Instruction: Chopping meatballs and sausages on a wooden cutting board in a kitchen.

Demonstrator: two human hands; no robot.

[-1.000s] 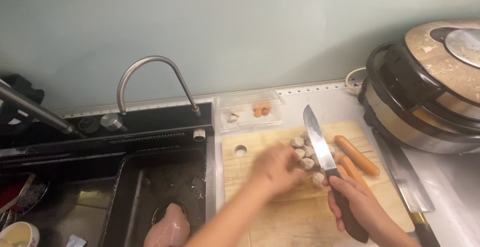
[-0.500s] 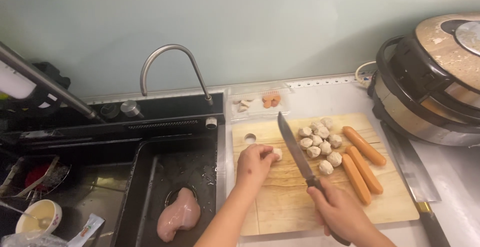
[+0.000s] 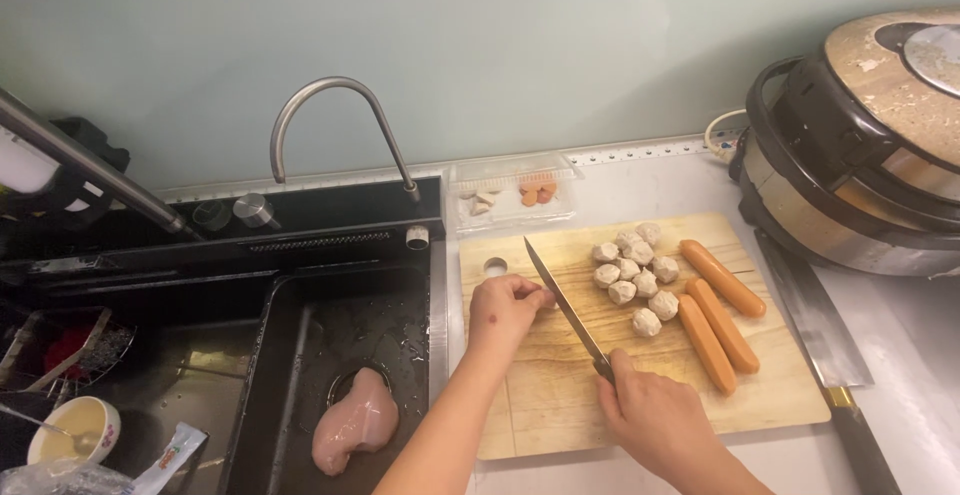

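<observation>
Now: right hand (image 3: pixel 655 420) grips knife (image 3: pixel 562 303) | left hand (image 3: pixel 503 307) pinches meatball (image 3: pixel 545 298) | sausages (image 3: pixel 722 317) beside

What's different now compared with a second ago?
The left hand left the pile of meatballs and moved to the left part of the cutting board, pinching a small piece beside the blade. The right hand swung the knife over from the meatballs to meet it. The three sausages, the cleaver and the raw chicken in the sink stayed put.

Counter (image 3: pixel 900 340) bears board (image 3: pixel 560 395), cleaver (image 3: pixel 815 330), cooker (image 3: pixel 860 145)
</observation>
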